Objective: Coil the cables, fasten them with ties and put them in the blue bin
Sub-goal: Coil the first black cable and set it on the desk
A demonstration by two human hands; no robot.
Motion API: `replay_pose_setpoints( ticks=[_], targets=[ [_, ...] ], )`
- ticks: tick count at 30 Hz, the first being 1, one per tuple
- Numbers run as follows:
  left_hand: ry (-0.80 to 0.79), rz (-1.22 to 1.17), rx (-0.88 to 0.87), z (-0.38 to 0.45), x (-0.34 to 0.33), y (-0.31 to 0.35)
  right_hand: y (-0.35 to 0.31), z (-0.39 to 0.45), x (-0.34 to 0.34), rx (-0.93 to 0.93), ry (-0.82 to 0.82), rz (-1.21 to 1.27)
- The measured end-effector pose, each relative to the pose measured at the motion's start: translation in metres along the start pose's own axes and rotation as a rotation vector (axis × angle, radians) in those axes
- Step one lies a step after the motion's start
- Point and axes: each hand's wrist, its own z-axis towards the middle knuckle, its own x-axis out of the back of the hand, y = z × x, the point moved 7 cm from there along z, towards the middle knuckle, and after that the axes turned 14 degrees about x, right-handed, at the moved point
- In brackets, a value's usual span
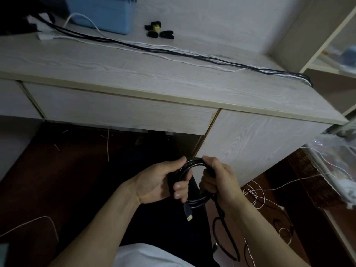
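Below the desk's front edge, both hands hold a coil of black cable (194, 164). My left hand (163, 181) grips the coil's left side, thumb on top and fingers curled through the loop. My right hand (217, 179) grips the right side. A plug with a gold tip (188, 212) hangs under the coil, and the loose tail (226, 230) trails down by my right forearm. Several black and white cables (173, 50) lie stretched across the desk. Black ties (159, 29) sit near the blue bin (102, 13) at the back left.
The pale wooden desk (134, 78) has a drawer front and a cabinet door below it. White thin wires (256, 193) tangle on the dark floor at right. Shelves (331, 54) stand at the far right, and a clear plastic item sits beside them.
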Motion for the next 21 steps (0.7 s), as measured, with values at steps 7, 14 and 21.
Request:
replay_pose_setpoints(
  ticks=[7,14,21],
  targets=[
    [-0.023,-0.250,0.035,0.002,0.005,0.000,-0.007,-0.002,-0.011,0.140,-0.158,-0.081],
    [0.509,-0.378,-0.066,-0.006,0.039,0.009,0.013,0.008,0.006,0.164,-0.536,-0.660],
    [0.607,-0.575,-0.259,-0.045,0.076,0.039,0.012,0.014,0.035,0.095,-0.524,-0.920]
  ],
)
